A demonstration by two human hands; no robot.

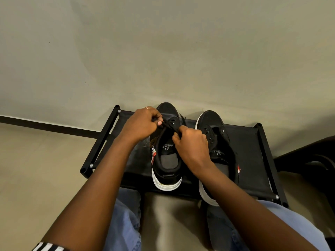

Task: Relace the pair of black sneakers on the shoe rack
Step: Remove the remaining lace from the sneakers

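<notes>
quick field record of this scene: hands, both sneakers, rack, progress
left hand: pinches the lace
right hand: pinches the same lace
left sneaker: on the shoe rack, toe toward the wall, lace in its front eyelets
right sneaker: beside it on the rack, eyelets look empty, no lace seen
progress: left sneaker partly laced, right one seemingly not started
</notes>
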